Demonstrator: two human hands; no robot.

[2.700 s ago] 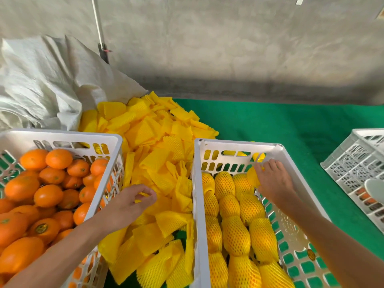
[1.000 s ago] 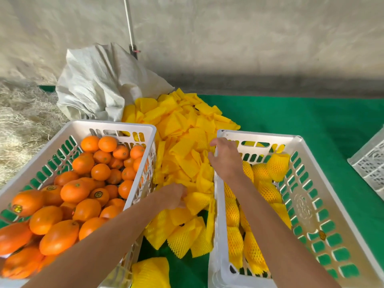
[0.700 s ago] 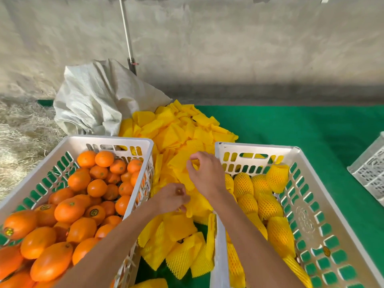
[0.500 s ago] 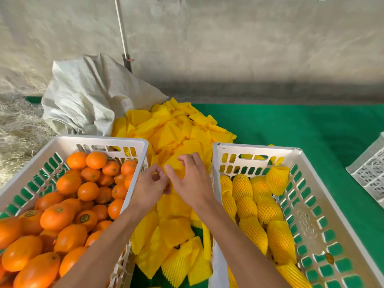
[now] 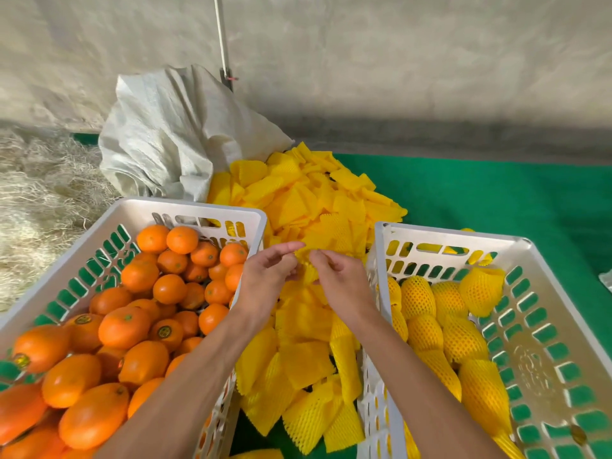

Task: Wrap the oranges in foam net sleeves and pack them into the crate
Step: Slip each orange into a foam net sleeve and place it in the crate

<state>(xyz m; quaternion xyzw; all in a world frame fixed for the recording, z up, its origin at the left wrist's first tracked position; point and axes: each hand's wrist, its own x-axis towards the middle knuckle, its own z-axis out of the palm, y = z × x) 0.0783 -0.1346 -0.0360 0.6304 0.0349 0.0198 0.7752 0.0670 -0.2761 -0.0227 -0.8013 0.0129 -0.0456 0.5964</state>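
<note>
We see both hands meeting over the heap of sleeves, between the two crates. The left hand (image 5: 265, 276) and the right hand (image 5: 342, 281) each have fingers curled, and between them they pinch one foam net sleeve (image 5: 306, 268), a small flat piece of yellow mesh with a scalloped edge. Each grip is nearly closed on the sleeve; fingertips of the two hands stand close together.

Under the hands lies the pile of foam net sleeves (image 5: 318, 210), flat, soft, diamond-patterned yellow pieces spilling from a crumpled white woven sack (image 5: 172, 134) toward us.

To the left stands a white slotted plastic crate (image 5: 205, 210) heaped with bare oranges (image 5: 132, 309), smooth and glossy, some round, some oval, a few with small stickers. The left forearm crosses its near right rim.

To the right stands the packing crate (image 5: 457, 235), of the same white slotted plastic, holding wrapped oranges (image 5: 427, 313) in rows along its left half; one sleeved fruit (image 5: 480, 289) stands more upright by the far wall. The crate's right half shows bare floor.

The worktop (image 5: 513, 200) wears a green felt-like cover, open to the right. Dry straw (image 5: 36, 193) lies at far left, a rough grey wall (image 5: 397, 61) behind.
</note>
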